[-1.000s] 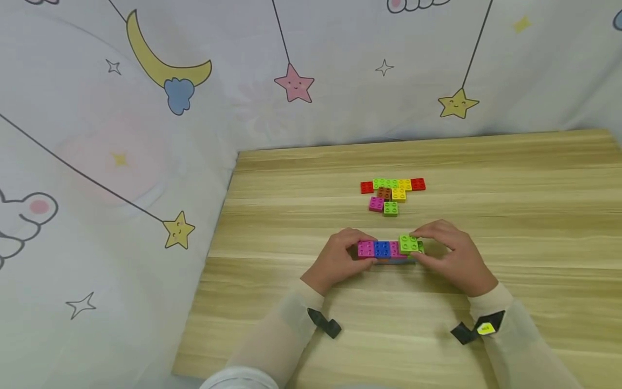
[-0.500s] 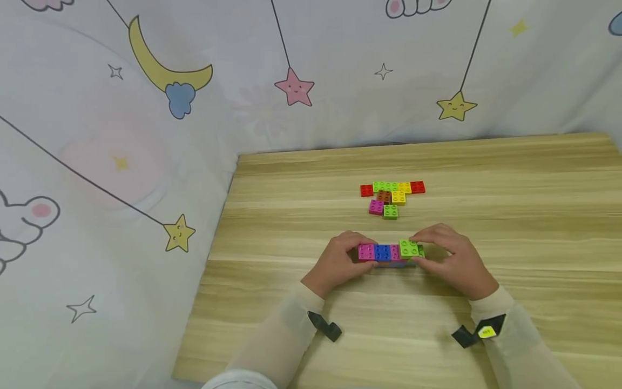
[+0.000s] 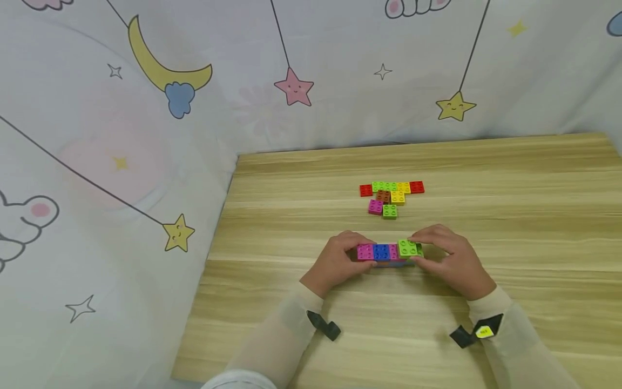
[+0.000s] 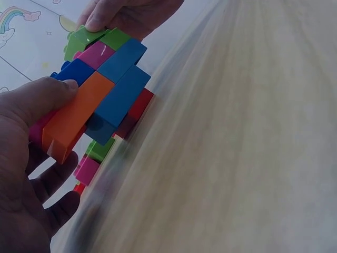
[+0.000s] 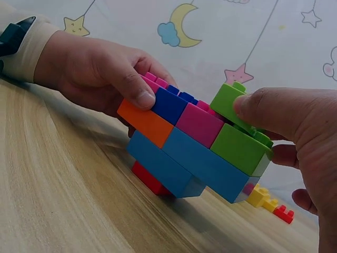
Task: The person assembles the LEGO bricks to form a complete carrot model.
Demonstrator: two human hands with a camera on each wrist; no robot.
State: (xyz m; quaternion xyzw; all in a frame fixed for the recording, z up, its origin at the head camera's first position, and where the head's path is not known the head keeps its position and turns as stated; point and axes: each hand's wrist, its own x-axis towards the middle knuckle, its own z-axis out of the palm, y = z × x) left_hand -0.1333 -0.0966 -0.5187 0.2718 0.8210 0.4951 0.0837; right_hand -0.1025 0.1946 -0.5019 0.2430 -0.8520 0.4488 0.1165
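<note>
A stepped stack of toy building bricks (image 5: 208, 153) stands on the table: a red brick (image 5: 150, 178) at the bottom, light blue and orange ones above, then a row of pink, dark blue, pink and green. My left hand (image 3: 336, 262) pinches the stack's left end between thumb and fingers. My right hand (image 3: 454, 263) pinches a light green brick (image 3: 407, 248) over the right end of the top row. In the right wrist view this brick sits tilted on the pink and green bricks. Whether its studs are engaged is hidden.
Beyond the stack, a group of loose bricks lies on the wooden table (image 3: 291, 205), among them a red brick (image 3: 417, 187), a brown brick (image 3: 384, 196), a pink brick (image 3: 375, 206) and a green brick (image 3: 390, 211). A printed curtain (image 3: 340, 119) hangs behind the table.
The head view has tilted a little, so everything sits slightly lower than a second ago. Both hands and the bricks keep their places relative to each other.
</note>
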